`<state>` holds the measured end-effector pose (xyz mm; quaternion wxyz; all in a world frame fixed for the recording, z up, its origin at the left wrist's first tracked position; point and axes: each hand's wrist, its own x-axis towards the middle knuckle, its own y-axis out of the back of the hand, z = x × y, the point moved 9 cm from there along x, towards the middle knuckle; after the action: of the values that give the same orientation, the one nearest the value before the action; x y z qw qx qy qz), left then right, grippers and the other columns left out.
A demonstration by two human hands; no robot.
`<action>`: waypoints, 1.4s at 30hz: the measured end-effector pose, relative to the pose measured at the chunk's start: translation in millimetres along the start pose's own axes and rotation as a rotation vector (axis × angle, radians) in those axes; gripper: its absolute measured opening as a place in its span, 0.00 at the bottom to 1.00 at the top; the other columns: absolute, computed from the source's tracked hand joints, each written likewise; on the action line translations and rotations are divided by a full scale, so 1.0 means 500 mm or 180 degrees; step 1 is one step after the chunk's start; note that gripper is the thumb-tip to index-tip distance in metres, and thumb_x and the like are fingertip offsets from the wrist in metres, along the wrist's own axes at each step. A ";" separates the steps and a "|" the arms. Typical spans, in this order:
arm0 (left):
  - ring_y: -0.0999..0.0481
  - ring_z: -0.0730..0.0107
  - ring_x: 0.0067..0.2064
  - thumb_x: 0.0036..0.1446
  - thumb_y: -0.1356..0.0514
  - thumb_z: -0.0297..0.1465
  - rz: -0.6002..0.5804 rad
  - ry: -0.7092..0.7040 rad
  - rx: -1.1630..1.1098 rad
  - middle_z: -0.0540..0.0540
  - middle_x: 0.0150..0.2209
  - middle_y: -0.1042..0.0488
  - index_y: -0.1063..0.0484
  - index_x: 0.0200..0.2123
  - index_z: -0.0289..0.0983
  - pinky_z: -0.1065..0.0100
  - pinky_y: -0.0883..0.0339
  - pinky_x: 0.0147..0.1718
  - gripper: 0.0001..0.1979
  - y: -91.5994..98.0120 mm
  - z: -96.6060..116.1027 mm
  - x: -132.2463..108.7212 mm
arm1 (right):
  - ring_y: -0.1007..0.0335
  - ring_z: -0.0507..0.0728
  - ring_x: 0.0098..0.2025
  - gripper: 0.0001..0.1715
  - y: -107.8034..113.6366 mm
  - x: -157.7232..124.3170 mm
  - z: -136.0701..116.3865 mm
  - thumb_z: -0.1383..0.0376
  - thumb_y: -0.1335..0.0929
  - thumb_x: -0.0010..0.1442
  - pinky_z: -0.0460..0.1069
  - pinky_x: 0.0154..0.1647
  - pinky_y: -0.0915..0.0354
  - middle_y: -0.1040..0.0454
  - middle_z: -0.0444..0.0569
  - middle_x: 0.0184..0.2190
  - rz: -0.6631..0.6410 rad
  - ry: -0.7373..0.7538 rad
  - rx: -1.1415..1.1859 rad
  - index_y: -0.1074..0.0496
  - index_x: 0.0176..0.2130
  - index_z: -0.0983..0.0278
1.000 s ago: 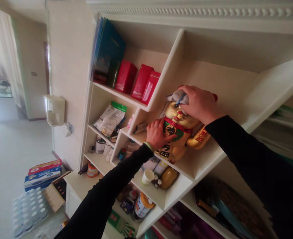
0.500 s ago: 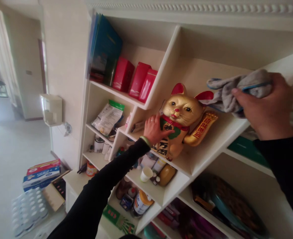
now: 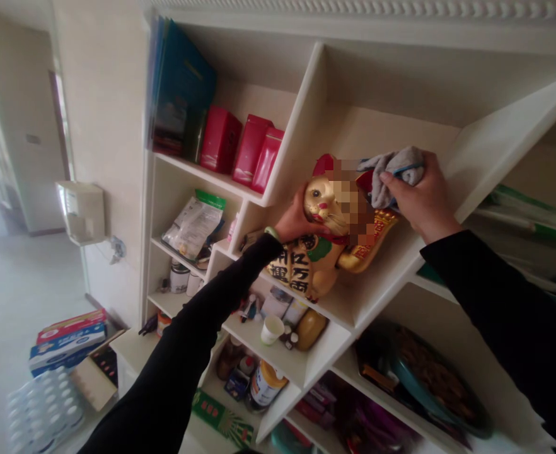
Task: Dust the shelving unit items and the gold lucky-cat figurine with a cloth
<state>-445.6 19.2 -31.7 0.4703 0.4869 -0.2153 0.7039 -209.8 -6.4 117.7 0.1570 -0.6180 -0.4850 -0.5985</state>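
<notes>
Both hands on the golden cat figurine [image 3: 306, 271] in an upper shelf [image 3: 495, 139] compartment.
Left hand [image 3: 293, 222] cups its cheek, steadying it; right hand [image 3: 424, 200] is clenched on a soft grey cloth [image 3: 394, 167] pressed by its ear. Glossy and likely hollow, it looks slippery and breakable: best gripped low round the body. 3 red boxes [image 3: 247, 148] stand one compartment left.

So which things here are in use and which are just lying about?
In use: golden lucky cat figurine, held by the left hand; grey cloth, in the right hand.
Lying about: red boxes, blue folders, paper cup, green-topped packet.
</notes>
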 end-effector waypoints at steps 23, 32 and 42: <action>0.38 0.34 0.79 0.43 0.15 0.43 0.0257 0.0384 0.0644 0.26 0.79 0.43 0.65 0.82 0.41 0.42 0.35 0.75 0.78 -0.030 0.046 -0.032 | 0.29 0.79 0.65 0.26 -0.017 -0.052 -0.050 0.62 0.30 0.63 0.68 0.67 0.34 0.26 0.75 0.65 -0.0001 0.0671 -0.1393 0.25 0.59 0.68; 0.37 0.35 0.78 0.43 0.15 0.41 0.0308 0.0333 0.0642 0.27 0.78 0.43 0.64 0.82 0.41 0.45 0.32 0.73 0.77 -0.028 0.047 -0.037 | 0.20 0.69 0.45 0.05 -0.010 -0.034 -0.032 0.62 0.27 0.58 0.62 0.50 0.28 0.16 0.58 0.40 -0.0892 -0.0215 -0.1030 0.22 0.37 0.60; 0.38 0.37 0.79 0.44 0.15 0.42 0.0267 0.0401 0.0525 0.27 0.79 0.44 0.61 0.82 0.39 0.46 0.33 0.74 0.75 -0.028 0.048 -0.038 | 0.33 0.77 0.71 0.38 0.045 0.002 -0.140 0.55 0.26 0.63 0.67 0.70 0.36 0.29 0.74 0.69 0.0617 0.0923 -0.1174 0.31 0.67 0.68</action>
<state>-420.4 -1.1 -40.1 0.4114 0.4693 -0.1469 0.7674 -233.6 -71.2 143.7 0.1662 -0.5875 -0.2785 -0.7414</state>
